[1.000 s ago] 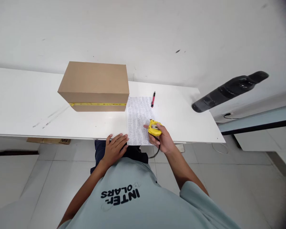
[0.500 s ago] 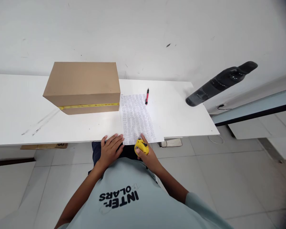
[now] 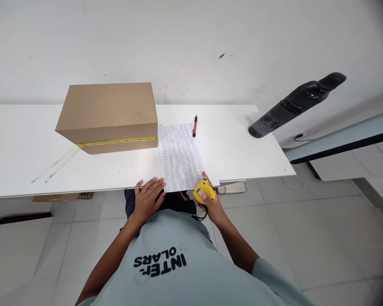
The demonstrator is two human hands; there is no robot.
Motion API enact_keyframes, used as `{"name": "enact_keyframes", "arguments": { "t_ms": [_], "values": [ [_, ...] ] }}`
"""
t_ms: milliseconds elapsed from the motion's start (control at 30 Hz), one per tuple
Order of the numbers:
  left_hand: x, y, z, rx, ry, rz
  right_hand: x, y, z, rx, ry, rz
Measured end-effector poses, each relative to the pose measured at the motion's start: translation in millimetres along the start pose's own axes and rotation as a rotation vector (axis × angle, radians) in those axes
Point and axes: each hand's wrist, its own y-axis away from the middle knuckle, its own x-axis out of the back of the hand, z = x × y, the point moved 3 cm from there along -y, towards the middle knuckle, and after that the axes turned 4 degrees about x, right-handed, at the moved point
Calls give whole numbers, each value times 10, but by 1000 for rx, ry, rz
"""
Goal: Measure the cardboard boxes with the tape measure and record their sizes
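My right hand [image 3: 210, 203] is closed round a yellow tape measure [image 3: 203, 191] at the white table's [image 3: 236, 148] front edge, just right of a sheet of paper [image 3: 179, 156] covered in handwriting. My left hand [image 3: 147, 197] rests with fingers spread on the table edge, touching the paper's near left corner. A brown cardboard box [image 3: 110, 115] with a yellow tape strip [image 3: 118, 141] along its front stands left of the paper. A red pen [image 3: 195, 126] lies beside the paper's far right corner.
The table stands against a white wall. A black elongated device [image 3: 295, 104] juts out above the table's right end. A tiled floor lies below, with a flat cardboard piece [image 3: 62, 196] under the table and a white block [image 3: 231, 188] and cables at the right.
My right hand drew the tape measure back from over the paper to the table's front edge, then shifted a little right. My left hand stayed put.
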Motion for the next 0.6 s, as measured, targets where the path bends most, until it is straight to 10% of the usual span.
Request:
{"name": "enact_keyframes", "arguments": {
  "t_ms": [600],
  "values": [
    [-58,63,-54,20,6,-22,9,46,131,8,37,109]
  ]
}}
